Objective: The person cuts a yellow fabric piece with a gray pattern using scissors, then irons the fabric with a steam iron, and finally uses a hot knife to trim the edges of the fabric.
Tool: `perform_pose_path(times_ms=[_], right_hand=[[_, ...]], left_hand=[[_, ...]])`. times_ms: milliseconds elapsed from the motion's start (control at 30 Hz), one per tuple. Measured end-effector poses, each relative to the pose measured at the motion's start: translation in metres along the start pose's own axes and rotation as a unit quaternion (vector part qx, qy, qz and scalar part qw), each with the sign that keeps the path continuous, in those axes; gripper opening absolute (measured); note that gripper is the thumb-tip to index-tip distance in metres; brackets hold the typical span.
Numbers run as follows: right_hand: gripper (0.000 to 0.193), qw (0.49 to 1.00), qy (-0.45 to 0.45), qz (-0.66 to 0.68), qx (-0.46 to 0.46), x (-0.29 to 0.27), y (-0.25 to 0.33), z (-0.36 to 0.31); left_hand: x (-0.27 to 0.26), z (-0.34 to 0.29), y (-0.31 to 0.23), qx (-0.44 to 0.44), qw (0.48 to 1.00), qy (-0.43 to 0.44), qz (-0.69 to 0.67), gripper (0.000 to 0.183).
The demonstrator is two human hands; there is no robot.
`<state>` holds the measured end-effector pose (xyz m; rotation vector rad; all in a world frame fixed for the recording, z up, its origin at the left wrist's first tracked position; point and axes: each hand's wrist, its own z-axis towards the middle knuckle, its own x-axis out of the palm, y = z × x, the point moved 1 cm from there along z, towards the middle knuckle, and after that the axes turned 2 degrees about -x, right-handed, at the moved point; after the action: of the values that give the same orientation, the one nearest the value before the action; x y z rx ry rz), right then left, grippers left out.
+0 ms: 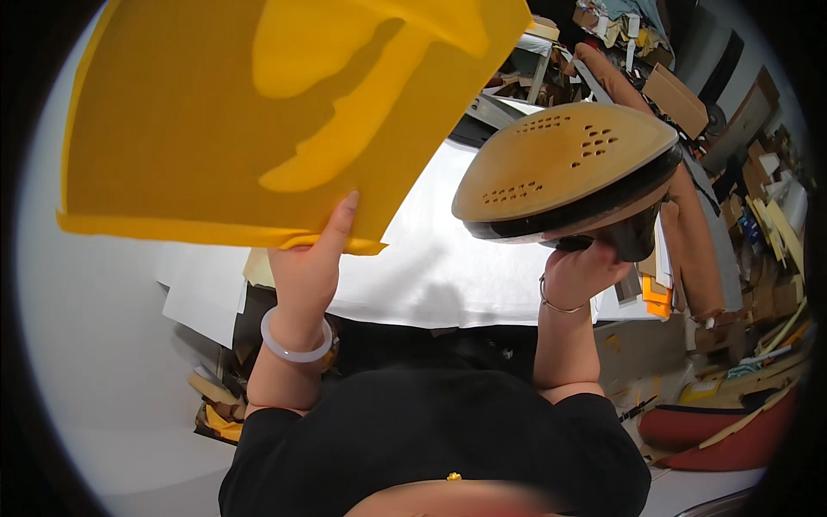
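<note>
My left hand (314, 263) grips a large yellow cloth (155, 146) by its lower edge, the thumb lying over the front. The cloth is raised and spread nearly flat, with a narrow folded strip along its bottom and a hand-like shadow across it. In my right hand (586, 274) is a clothes iron (564, 168), held up by its handle. Its tan soleplate, dotted with groups of steam holes, is turned toward me. The iron's body and handle are mostly hidden behind the plate. Cloth and iron are apart.
Below both hands lies a white-covered table (405, 289). White sheets (207, 297) hang at its left. To the right stand a long brown roll (696, 233) and orange envelopes (656, 297). Boxes and scraps crowd the right side, near a red curved object (724, 435).
</note>
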<state>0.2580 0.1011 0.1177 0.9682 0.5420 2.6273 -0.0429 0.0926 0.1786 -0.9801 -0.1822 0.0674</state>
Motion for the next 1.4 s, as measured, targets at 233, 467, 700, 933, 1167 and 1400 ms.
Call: perform_pose_path(times_ms=[233, 467, 700, 933, 1167, 1400], right_hand=[[0.094, 0.999, 0.008, 0.002, -0.043, 0.001, -0.012, 0.003], [0.097, 0.997, 0.01, 0.07, -0.011, 0.004, -0.001, 0.001], [0.096, 0.994, 0.031, 0.095, -0.046, -0.006, 0.001, 0.003], [0.084, 0.993, 0.029, 0.109, -0.043, -0.01, 0.007, 0.001], [0.072, 0.989, 0.031, 0.142, -0.024, -0.011, 0.005, -0.004], [0.061, 0.962, 0.054, 0.265, 0.046, -0.022, -0.005, -0.018]], left_hand=[[-0.009, -0.013, -0.003, 0.049, 0.994, 0.051, 0.089, 0.032], [-0.014, -0.022, -0.009, 0.049, 0.994, 0.08, 0.064, 0.038], [-0.005, -0.022, -0.022, -0.017, 0.996, 0.058, -0.07, 0.034], [-0.008, -0.023, -0.02, -0.065, 0.983, 0.066, -0.157, 0.049], [-0.007, -0.024, -0.026, -0.112, 0.974, 0.079, -0.18, 0.055], [-0.006, -0.03, -0.033, -0.125, 0.972, 0.083, -0.181, 0.056]])
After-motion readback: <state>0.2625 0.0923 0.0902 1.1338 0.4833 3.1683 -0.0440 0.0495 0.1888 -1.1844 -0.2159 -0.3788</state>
